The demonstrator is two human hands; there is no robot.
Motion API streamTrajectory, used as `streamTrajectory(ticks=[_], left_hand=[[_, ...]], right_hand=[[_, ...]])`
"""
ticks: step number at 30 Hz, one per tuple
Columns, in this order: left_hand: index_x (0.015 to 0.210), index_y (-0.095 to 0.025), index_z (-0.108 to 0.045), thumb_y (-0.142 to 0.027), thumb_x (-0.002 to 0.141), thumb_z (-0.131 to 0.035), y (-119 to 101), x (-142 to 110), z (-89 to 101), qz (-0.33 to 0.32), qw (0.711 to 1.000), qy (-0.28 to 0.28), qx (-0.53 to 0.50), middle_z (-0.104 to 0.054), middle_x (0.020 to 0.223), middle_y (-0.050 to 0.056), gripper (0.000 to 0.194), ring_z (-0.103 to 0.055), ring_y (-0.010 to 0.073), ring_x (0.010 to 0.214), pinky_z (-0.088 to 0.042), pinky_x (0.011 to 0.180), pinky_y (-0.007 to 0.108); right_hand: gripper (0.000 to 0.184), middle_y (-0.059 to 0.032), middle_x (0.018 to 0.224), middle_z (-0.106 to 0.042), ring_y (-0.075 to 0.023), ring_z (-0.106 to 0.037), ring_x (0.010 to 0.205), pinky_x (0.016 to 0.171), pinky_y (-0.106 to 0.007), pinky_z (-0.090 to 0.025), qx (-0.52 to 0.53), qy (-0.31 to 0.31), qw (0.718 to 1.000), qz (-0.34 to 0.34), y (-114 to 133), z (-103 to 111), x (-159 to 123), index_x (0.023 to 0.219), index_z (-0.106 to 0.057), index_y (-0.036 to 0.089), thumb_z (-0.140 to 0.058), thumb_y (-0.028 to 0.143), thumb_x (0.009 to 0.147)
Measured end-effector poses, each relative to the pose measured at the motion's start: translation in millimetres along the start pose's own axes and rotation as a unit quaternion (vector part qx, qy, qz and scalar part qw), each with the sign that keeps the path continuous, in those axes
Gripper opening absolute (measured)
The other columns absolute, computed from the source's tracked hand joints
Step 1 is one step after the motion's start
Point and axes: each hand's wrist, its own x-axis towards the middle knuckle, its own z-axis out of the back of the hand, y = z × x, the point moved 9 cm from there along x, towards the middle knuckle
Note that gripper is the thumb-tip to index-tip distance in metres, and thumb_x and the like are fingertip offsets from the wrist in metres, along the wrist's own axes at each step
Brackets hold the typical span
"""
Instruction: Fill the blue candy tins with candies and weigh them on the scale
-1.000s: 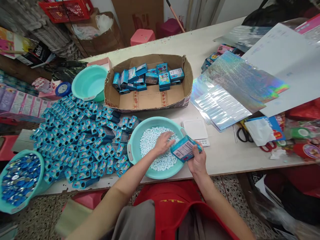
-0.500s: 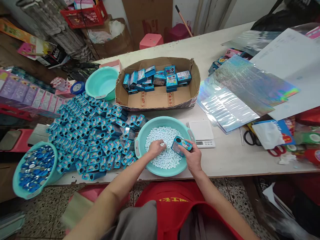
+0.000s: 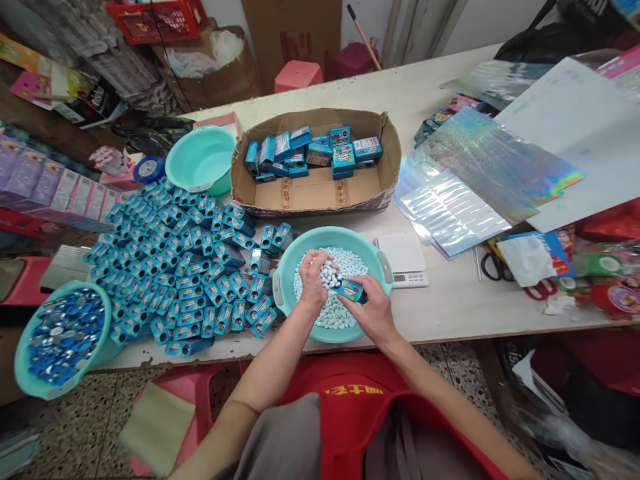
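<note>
My left hand (image 3: 313,279) is cupped around a heap of small white candies (image 3: 329,275), above a turquoise basin (image 3: 289,257) of the same candies. In my right hand (image 3: 373,308) is a small blue candy tin (image 3: 349,290), tipped so that its end faces the candies in my left palm. The tin's end touches or nearly touches them; its opening is mostly hidden. Many similar blue tins (image 3: 190,280) with round holes in their ends stand packed together to the left of the basin.
Behind the basin is a cardboard box (image 3: 315,197) with several blue tins. A white scale (image 3: 403,257) lies to the right, beyond it shiny sheets (image 3: 453,213) and scissors (image 3: 495,267). A basin of blue and silver lids (image 3: 65,337) is at far left; another turquoise basin (image 3: 200,157) stands behind the tins.
My left hand has come up out of the candies with a palmful and turned toward the tin. My right hand has brought the tin left and down to meet it.
</note>
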Motion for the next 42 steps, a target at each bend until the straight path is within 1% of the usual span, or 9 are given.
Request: streamTrajectory(ticks=[3,9,14,17,20,26,31,34,42], left_hand=[[0.074,-0.017,-0.050,-0.039,0.064,-0.069,2,2,-2.0,0.016,1.000,-0.011,0.006,-0.057,0.066,-0.003,0.031,-0.056,0.0084,0.049,-0.042,0.048,0.020],[0.063,-0.016,-0.047,-0.042,0.072,-0.067,-7,0,-17.4,-0.014,1.000,0.025,0.006,-0.050,0.055,-0.005,0.034,-0.053,0.0071,0.046,-0.041,0.048,0.020],[0.061,-0.016,-0.047,-0.042,0.071,-0.068,-8,0,-25.4,-0.014,0.999,0.043,0.027,-0.051,0.055,-0.004,0.035,-0.051,0.0070,0.044,-0.038,0.045,0.020],[0.061,-0.017,-0.048,-0.042,0.072,-0.068,-15,-1,-28.0,-0.032,0.998,0.042,0.025,-0.049,0.052,-0.005,0.034,-0.052,0.0083,0.045,-0.040,0.048,0.021],[0.065,-0.017,-0.052,-0.039,0.072,-0.068,-19,-2,-32.2,-0.044,0.997,0.049,0.032,-0.053,0.056,-0.003,0.029,-0.056,0.0095,0.050,-0.044,0.052,0.022],[0.074,-0.016,-0.055,-0.036,0.071,-0.068,-15,-2,-34.3,-0.022,0.997,0.048,0.048,-0.055,0.055,-0.004,0.024,-0.059,0.0103,0.052,-0.047,0.056,0.023],[0.078,-0.017,-0.055,-0.038,0.072,-0.068,-22,-5,-34.8,-0.042,0.997,0.039,0.053,-0.057,0.060,-0.004,0.025,-0.058,0.0098,0.050,-0.046,0.053,0.022],[0.079,-0.017,-0.056,-0.037,0.074,-0.066,-25,-6,-37.5,-0.059,0.996,0.044,0.047,-0.058,0.061,-0.003,0.023,-0.060,0.0109,0.054,-0.047,0.057,0.023],[0.083,-0.017,-0.056,-0.040,0.077,-0.063,-23,-6,-37.1,-0.056,0.996,0.040,0.053,-0.059,0.060,-0.003,0.024,-0.060,0.0107,0.052,-0.047,0.054,0.023]], right_hand=[[0.027,-0.0059,0.091,-0.064,-0.0252,-0.060,0.090,0.081,-0.039,-0.047,-0.011,0.021,1.000,-0.018,-4,0,3,0.093,-0.064,0.023,-0.071,0.037,0.070],[0.029,-0.0048,0.092,-0.064,-0.0239,-0.060,0.090,0.080,-0.036,-0.047,0.014,0.022,0.999,-0.025,-4,3,6,0.094,-0.064,0.023,-0.072,0.036,0.070],[0.028,-0.0039,0.088,-0.064,-0.0234,-0.061,0.087,0.078,-0.036,-0.047,0.026,0.028,0.998,-0.041,-2,4,10,0.092,-0.065,0.023,-0.072,0.036,0.069],[0.030,-0.0044,0.092,-0.065,-0.0238,-0.061,0.090,0.080,-0.036,-0.047,0.035,0.020,0.998,-0.039,2,9,13,0.094,-0.065,0.024,-0.074,0.036,0.068],[0.030,-0.0037,0.091,-0.065,-0.0237,-0.061,0.088,0.078,-0.037,-0.047,0.045,0.013,0.998,-0.045,2,12,16,0.093,-0.065,0.025,-0.075,0.036,0.067],[0.030,-0.0032,0.091,-0.065,-0.0232,-0.061,0.087,0.078,-0.037,-0.047,0.057,0.017,0.997,-0.055,1,12,19,0.093,-0.066,0.024,-0.075,0.032,0.066],[0.032,-0.0033,0.093,-0.065,-0.0235,-0.060,0.091,0.081,-0.038,-0.047,0.065,0.014,0.997,-0.048,6,14,22,0.096,-0.065,0.025,-0.075,0.032,0.067],[0.031,-0.0034,0.094,-0.064,-0.0227,-0.060,0.090,0.080,-0.037,-0.048,0.066,0.012,0.997,-0.040,7,14,22,0.096,-0.065,0.025,-0.075,0.031,0.068],[0.031,-0.0031,0.093,-0.064,-0.0220,-0.060,0.089,0.079,-0.037,-0.048,0.070,0.011,0.997,-0.037,5,13,24,0.097,-0.064,0.024,-0.074,0.030,0.069]])
